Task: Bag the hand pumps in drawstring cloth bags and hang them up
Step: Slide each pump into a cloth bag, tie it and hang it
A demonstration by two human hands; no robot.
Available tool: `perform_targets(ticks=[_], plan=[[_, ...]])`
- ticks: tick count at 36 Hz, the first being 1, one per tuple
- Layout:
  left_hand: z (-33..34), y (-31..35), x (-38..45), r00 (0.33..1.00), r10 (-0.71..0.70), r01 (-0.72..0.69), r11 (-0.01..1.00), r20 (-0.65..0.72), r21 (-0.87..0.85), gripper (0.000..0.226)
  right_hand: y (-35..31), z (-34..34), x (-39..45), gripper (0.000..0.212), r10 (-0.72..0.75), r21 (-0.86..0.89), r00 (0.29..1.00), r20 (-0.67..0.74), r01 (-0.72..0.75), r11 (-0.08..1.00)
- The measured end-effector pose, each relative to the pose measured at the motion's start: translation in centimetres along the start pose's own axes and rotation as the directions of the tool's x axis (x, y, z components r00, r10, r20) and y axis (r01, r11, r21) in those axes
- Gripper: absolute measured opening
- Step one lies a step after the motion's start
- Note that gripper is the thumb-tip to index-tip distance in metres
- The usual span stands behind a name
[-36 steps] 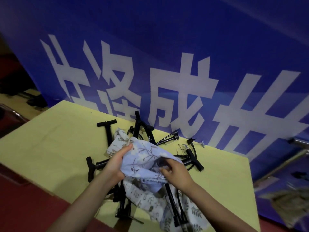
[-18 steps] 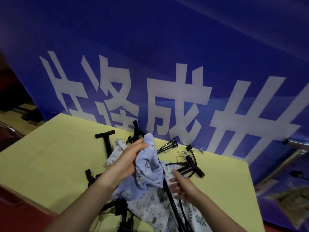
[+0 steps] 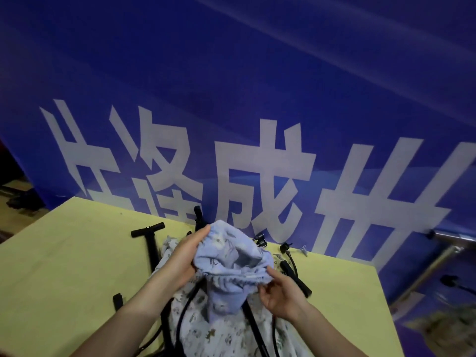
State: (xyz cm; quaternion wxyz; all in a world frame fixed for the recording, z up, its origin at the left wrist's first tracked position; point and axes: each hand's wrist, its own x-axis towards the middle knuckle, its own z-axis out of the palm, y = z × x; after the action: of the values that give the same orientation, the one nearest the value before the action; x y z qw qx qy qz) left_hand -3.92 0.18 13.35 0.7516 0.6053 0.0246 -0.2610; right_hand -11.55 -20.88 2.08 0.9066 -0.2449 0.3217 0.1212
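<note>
Head cam had our left hand [image 3: 184,258] up at the far rim of the blue floral bag [image 3: 231,264], thumb over the gathered hem and fingers curled behind, gripping it. Our right hand [image 3: 282,297] pinched the near rim betw. thumb and fingertips. Half a sec earlier that right hand was flat and low on the pile, off the bag, and the cloth hung bunched from the left hand alone; a sec back both hands were down in the heap. So the change was this: the bag came up off the table w/ its mouth pulled open betw. both hands, a dark opening showing inside. We judged that as bag readied, no pump in it yet, nothing hung.

Under the hands lay a second bag, the white floral bag [image 3: 226,333], spread flat w/ black hoses crossing it. Hand pumps were scattered round: a T-handle pump [image 3: 149,243] to the left on the yellow table [image 3: 64,266], another pump [image 3: 296,279] just right of the open bag, one upright pump tip [image 3: 197,215] behind. Behind all that hung the blue banner [image 3: 257,99] w/ white characters.

In the way, as we judged it: hoses tangled across pumps and cloth, so lifting one pump could drag others. Both hands were busy on the rim, so one had to let go to fetch a pump. No hook in sight.
</note>
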Motion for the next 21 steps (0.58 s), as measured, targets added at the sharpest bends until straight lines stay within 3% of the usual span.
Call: perform_targets(ticks=[3,5,7,8,10,11,12,13,15,17,19,21], plan=[[-1.6,-1.1,1.1,0.983,0.120,-0.094,0.978,-0.137,0.184,0.026,-1.4,-0.5,0.1,0.007,-0.035,0.012,0.999,-0.017,0.035,0.999],[-2.2,-1.9,1.5,0.954,0.250,-0.164,0.895,-0.163,0.414,0.012,-2.1,-0.8,0.2,0.016,-0.075,-0.040,0.995,-0.064,0.073,0.997],[-2.4,-2.3,1.7,0.918,0.358,-0.189,0.770,-0.168,0.610,0.019,-2.5,-1.0,0.0,0.024,-0.201,-0.255,0.973,-0.115,0.166,0.953],[-2.5,-2.4,1.7,0.903,0.390,-0.181,0.724,-0.179,0.666,0.022,-2.7,-1.1,-0.2,0.026,-0.319,-0.451,0.940,-0.120,0.234,0.861],[-2.8,-2.3,2.0,0.889,0.425,-0.161,0.640,-0.172,0.751,0.019,-3.2,-1.4,-0.5,0.025,-0.539,-0.827,0.842,-0.012,0.295,0.479],[-2.9,-2.3,2.1,0.891,0.428,-0.159,0.608,-0.152,0.778,0.015,-3.5,-1.5,-0.9,0.023,-0.588,-0.916,0.807,0.064,0.281,0.286],[-3.0,-2.2,2.4,0.900,0.416,-0.153,0.581,-0.130,0.799,0.012,-3.8,-1.6,-1.2,0.021,-0.594,-0.950,0.794,0.124,0.268,0.159],[-2.9,-2.1,2.6,0.916,0.387,-0.152,0.576,-0.104,0.803,0.011,-4.0,-1.7,-1.6,0.019,-0.580,-0.953,0.800,0.154,0.276,0.127],[-2.4,-2.0,3.0,0.954,0.298,-0.164,0.635,-0.043,0.755,0.012,-4.7,-1.9,-2.5,0.015,-0.540,-0.903,0.830,0.141,0.332,0.274],[-1.2,-1.9,3.1,0.985,0.169,-0.143,0.772,0.017,0.619,0.013,-5.2,-2.0,-3.8,0.009,-0.482,-0.821,0.865,0.141,0.375,0.432],[0.2,-1.7,2.9,0.996,0.030,-0.062,0.905,0.082,0.420,0.019,-5.7,-2.2,-4.9,0.011,-0.441,-0.775,0.882,0.164,0.392,0.496],[1.9,-1.7,2.9,0.990,0.000,-0.039,0.960,0.140,0.276,0.023,-6.1,-2.5,-5.8,0.020,-0.451,-0.752,0.879,0.155,0.402,0.523]])
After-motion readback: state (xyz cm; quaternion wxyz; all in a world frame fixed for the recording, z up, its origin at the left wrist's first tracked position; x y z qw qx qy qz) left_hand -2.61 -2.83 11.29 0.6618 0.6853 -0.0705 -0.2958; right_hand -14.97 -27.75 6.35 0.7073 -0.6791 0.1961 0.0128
